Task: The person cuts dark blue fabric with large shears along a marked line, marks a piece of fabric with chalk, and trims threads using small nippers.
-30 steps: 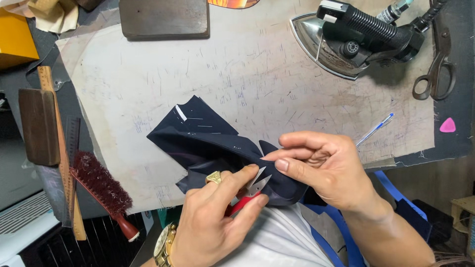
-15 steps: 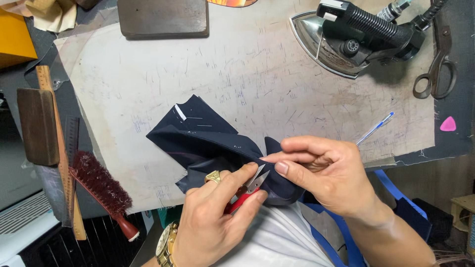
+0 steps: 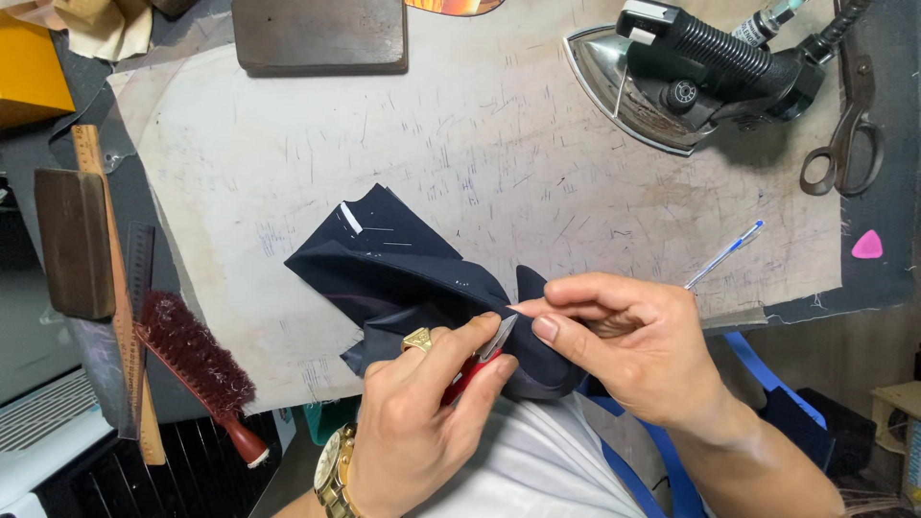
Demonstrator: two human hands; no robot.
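Both hands pinch navy cloth [image 3: 403, 273] — left hand [image 3: 427, 422] grips blade [image 3: 497, 338].

The red-handled blade [image 3: 484, 357] shows only its metal tip and a sliver of red; the rest sits buried inside the left hand [image 3: 422, 422]. The lower fold of the dark cloth [image 3: 403, 278] disappears under both hands. At twelve o'clock the dark wooden block [image 3: 321, 34] and an orange object [image 3: 456, 5] are cut by the top edge. At one o'clock the iron [image 3: 691, 82] loses its cord past the frame. At nine o'clock the ruler [image 3: 115, 317] runs partly beneath a wooden block [image 3: 75, 240].
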